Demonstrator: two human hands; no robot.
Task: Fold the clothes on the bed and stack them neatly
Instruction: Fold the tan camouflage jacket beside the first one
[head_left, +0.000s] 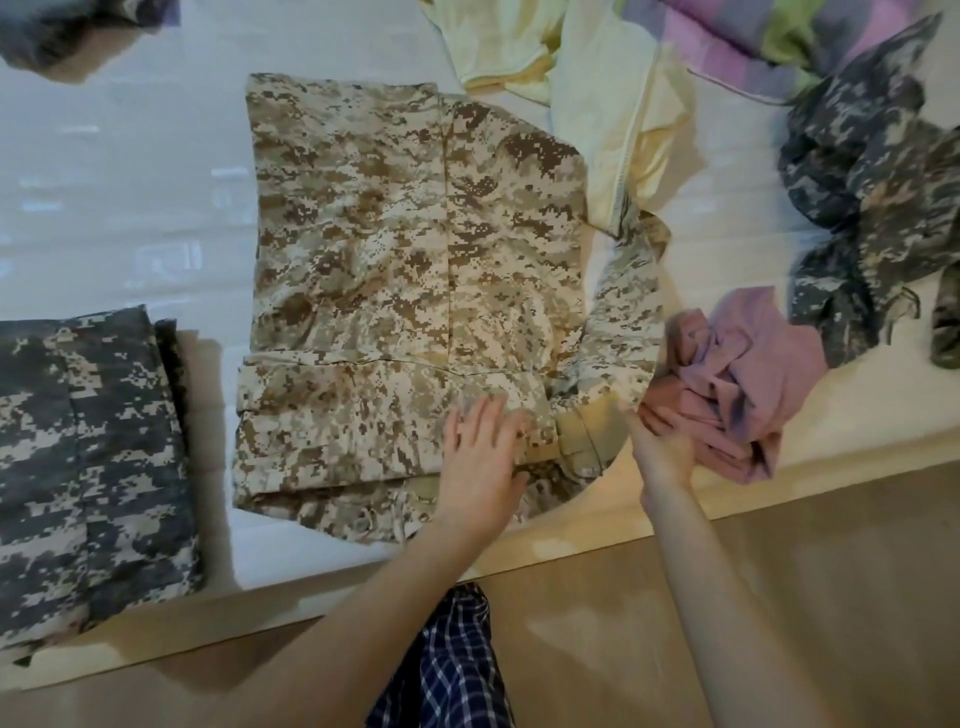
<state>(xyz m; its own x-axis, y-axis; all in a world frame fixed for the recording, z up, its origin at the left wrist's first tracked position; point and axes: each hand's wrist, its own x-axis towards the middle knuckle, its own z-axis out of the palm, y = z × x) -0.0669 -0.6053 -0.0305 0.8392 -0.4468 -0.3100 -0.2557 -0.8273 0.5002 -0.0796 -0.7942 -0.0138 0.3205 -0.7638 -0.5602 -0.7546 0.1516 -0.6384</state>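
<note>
A tan desert-camouflage garment (405, 270) lies partly folded in the middle of the white bed (130, 182). My left hand (480, 462) rests flat on its near right corner, fingers spread. My right hand (662, 447) reaches to the garment's right edge beside a crumpled pink cloth (737, 374); whether its fingers grip fabric is hidden. A folded grey camouflage garment (88, 467) lies at the near left.
A pale yellow cloth (597, 88) lies at the back. A crumpled grey camouflage garment (872, 197) sits at the right, a striped purple-green blanket (753, 47) behind it. A dark garment (62, 26) is at the back left. The bed's wooden edge (779, 493) runs along the front.
</note>
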